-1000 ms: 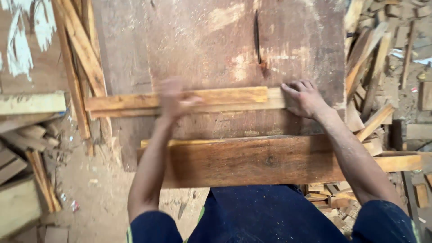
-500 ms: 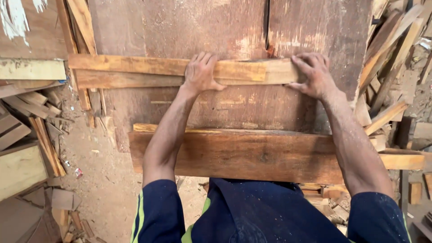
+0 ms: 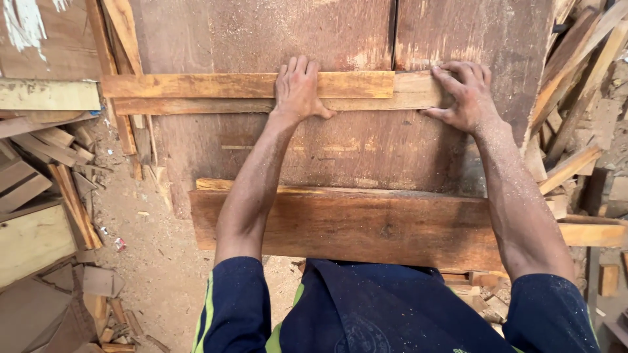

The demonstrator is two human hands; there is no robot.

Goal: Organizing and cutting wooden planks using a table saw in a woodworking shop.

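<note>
your left hand (image 3: pixel 297 88) lies flat, palm down and fingers pressed together, on a pale wooden strip (image 3: pixel 216 85) that runs across the wide brown board (image 3: pixel 261 33) at about 12 o'clock from your body. your thumb hooks under the near edge of a second, darker strip (image 3: pixel 196 105) that lies touching the first along its near side. your right hand (image 3: pixel 466 95) sits at about 1 o'clock, fingers spread and curled over the right end of the strips, fingertips on the pale wood and the thumb pressing the near edge; it grips nothing closed, only bears down. both forearms are dusted with sawdust.

nearer to you, at 6 o'clock of the strips, a thick reddish plank (image 3: pixel 366 225) lies crosswise, well apart from your hands, its right end reaching toward 3 o'clock. a thin pale slat (image 3: pixel 209 184) peeks out along its far edge on the left.

at 9 o'clock, offcuts (image 3: pixel 49 147) are heaped on the sawdust floor (image 3: pixel 140 261). at 2 to 3 o'clock, more scrap lengths (image 3: pixel 569 98) lean and lie in a pile beside the board.
</note>
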